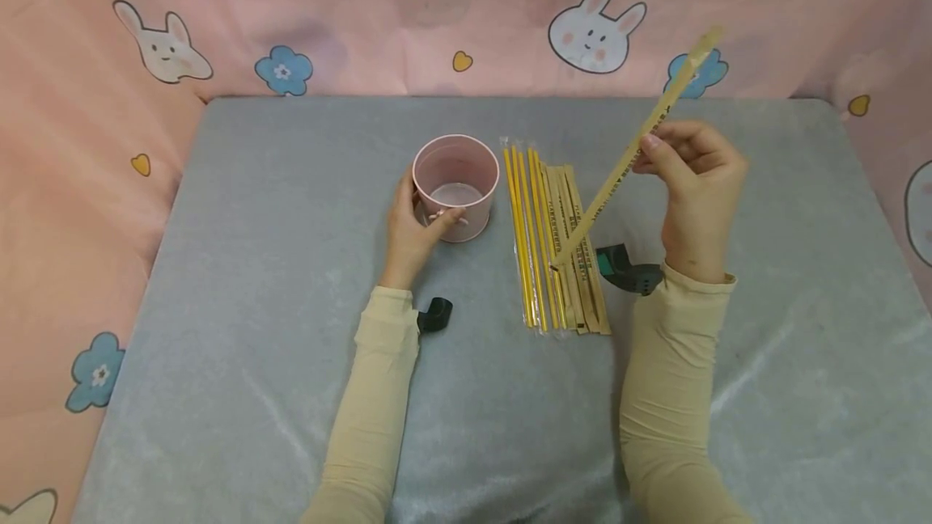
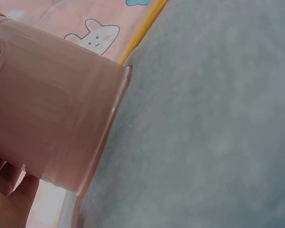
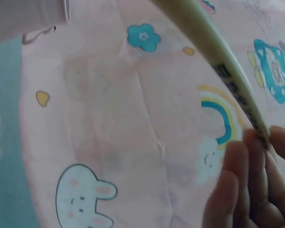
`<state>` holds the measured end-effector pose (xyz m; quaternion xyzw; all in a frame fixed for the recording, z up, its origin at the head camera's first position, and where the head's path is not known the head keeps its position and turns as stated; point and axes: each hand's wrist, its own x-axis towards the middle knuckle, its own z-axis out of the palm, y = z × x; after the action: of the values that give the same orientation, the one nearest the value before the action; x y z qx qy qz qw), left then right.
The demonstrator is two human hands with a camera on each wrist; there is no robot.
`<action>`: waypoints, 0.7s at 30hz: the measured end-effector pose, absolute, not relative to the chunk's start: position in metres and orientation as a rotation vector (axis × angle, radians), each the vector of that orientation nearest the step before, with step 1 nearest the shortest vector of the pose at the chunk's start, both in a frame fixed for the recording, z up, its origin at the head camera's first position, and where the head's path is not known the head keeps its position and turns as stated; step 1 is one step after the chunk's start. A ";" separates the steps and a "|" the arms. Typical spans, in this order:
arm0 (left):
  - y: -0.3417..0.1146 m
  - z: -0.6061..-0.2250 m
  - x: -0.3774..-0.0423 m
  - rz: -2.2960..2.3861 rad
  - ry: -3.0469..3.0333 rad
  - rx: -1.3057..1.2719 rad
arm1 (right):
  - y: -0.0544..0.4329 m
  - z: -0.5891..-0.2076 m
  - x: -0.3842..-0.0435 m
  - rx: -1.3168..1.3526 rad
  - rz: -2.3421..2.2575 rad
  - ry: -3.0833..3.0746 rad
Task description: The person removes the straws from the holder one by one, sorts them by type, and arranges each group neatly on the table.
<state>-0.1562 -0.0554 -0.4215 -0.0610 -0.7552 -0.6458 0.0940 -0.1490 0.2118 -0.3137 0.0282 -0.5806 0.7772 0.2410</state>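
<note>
My left hand (image 1: 409,241) grips a small pink bucket (image 1: 476,221), thumb at its front and fingers round its left side. The bucket stands upright and holds nothing visible; its smooth side wall (image 2: 52,99) fills much of the left wrist view. Between thumb and fingertips, my right hand (image 1: 699,192) pinches a long paper-wrapped straw (image 1: 619,171) with dark print. That straw slants, its top toward the far right, its lower end overlapping the other straws in the head view. Below lie several yellow straws (image 1: 526,241) in clear wrappers, beside several tan paper-wrapped straws (image 1: 571,265).
A grey cloth (image 1: 255,289) covers the table. Behind and at the sides hangs a pink curtain (image 1: 364,14) with rabbits and flowers. Black wrist mounts (image 1: 628,272) sit at both sleeve cuffs.
</note>
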 end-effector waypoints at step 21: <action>-0.055 -0.421 -0.156 -1.908 -2.256 -0.169 | 0.247 -0.337 -0.156 0.065 1.664 -2.841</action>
<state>-0.1557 -0.0550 -0.4212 -0.0570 -0.7591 -0.6421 0.0910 -0.1556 0.2466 -0.3372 0.0196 -0.8602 0.5040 -0.0757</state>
